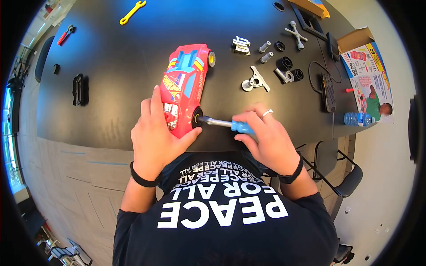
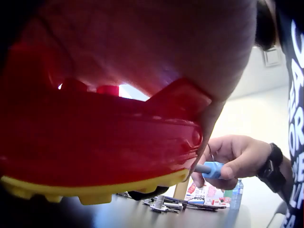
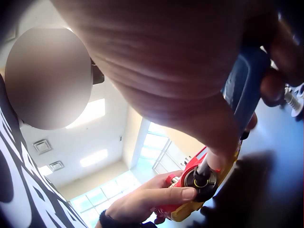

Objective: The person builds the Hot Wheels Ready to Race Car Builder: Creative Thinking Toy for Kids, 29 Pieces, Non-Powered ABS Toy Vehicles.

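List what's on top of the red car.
On the red car: blue panels, decals and a silver engine piece. The left hand covers part of the near end; what's beneath is hidden.

Shirt (image 1: 224, 217) reads "PEACE FOR ALL"; box (image 1: 368, 73), "29".

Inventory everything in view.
Tabletop: 1+, black, centre
Toy car: 1, red, centre-left
Screwdriver: 1, blue-handled, in right grip
Wrench: 1, yellow, far edge
Small tool: 1, red and dark, far left
Dark parts: 2, black, left
Engine-like part: 1, silver, right of car
T-shaped part: 1, grey, beyond right grip
Pegs: 2+, grey, right
Rings: 3+, black, beside pegs
Cross wrench: 1, grey, beyond rings
Corded device: 1, black, right
Printed box: 1, multicoloured, far right
Bottle: 1, bluish, beside printed box
Orange box: 1, orange, far corner
Chairs: 2+, black, tableside
Shirt: 1, black and white, foreground
Wristbands: 2, black, foreground
Left grip: 1, bare, on car
Right grip: 1, bare, round screwdriver
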The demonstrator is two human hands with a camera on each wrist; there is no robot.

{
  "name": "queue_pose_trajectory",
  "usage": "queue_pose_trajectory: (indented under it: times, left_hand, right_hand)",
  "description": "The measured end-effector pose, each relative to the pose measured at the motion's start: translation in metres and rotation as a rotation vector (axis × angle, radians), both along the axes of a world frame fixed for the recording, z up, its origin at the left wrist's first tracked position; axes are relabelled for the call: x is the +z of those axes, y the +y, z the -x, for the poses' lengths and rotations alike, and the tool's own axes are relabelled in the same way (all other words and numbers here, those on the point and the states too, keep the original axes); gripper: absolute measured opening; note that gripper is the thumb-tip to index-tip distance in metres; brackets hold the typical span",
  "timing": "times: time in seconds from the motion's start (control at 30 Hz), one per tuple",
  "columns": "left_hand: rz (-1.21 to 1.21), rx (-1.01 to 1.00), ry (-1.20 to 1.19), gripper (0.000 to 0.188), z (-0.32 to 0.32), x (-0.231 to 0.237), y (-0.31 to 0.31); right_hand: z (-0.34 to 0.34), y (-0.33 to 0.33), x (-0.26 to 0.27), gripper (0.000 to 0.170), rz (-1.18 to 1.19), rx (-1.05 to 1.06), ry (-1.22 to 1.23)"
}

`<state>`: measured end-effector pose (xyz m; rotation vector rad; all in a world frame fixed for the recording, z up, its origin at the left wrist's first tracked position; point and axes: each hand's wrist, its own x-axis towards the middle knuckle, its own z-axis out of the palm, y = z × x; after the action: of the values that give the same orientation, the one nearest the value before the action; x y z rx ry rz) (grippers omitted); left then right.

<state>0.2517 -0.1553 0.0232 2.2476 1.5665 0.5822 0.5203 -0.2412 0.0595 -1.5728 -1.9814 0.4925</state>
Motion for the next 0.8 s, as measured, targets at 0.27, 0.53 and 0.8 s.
queue_pose_trajectory:
  times: [0.27,0.53,0.8]
  left_hand:
    - [0.015,0.032,0.081,0.123,-0.004,0.003,-0.002]
    - [-0.007,0.042,0.104,0.124,-0.006,0.001,-0.003]
    - [0.008,0.049,0.159,0.128,-0.008,0.001,-0.005]
  right_hand:
    - [-0.001,0.006,-0.027,0.025,0.213,-0.090,0.071]
    - [0.002,0.003,-0.034,0.054,0.315,-0.187,0.333]
    - [-0.004,0.008,-0.046,0.060,0.452,-0.183,0.432]
